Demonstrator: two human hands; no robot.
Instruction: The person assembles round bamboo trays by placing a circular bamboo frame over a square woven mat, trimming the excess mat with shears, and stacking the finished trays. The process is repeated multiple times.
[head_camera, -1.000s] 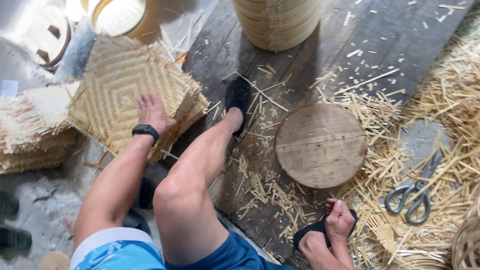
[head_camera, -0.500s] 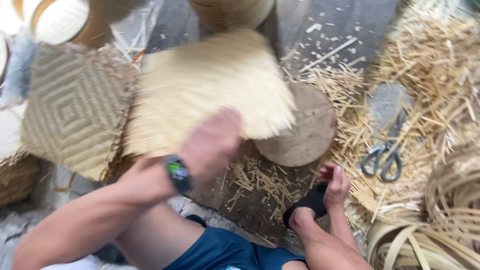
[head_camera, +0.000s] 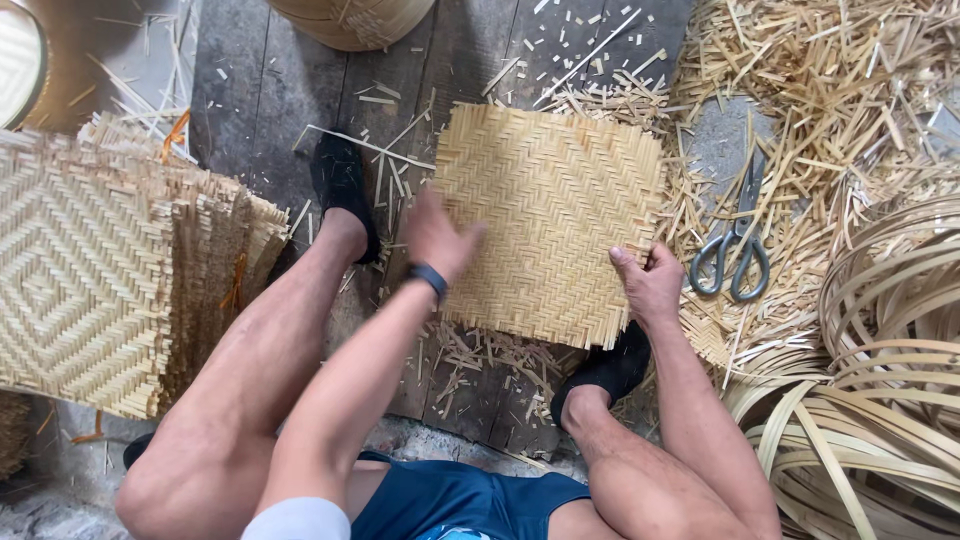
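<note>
One woven mat (head_camera: 552, 225) is laid flat on the floor boards (head_camera: 250, 90) between the feet, pressed by the open left hand (head_camera: 438, 238) and pinched at its edge by the right hand (head_camera: 648, 285). Scissors (head_camera: 735, 245) lie untouched beside it; its fringed edges appear untrimmed.

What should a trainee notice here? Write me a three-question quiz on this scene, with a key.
1. True or false: the scissors lie on top of the woven bamboo mat.
2. What does the right hand grip? A: the scissors. B: the mat's near edge. C: a loose bamboo strip.
3. Fill in: the stack of woven mats lies on the person's ____ side.

Key: 1 false, they lie on the scraps right of the mat. 2 B. 3 left.
</note>
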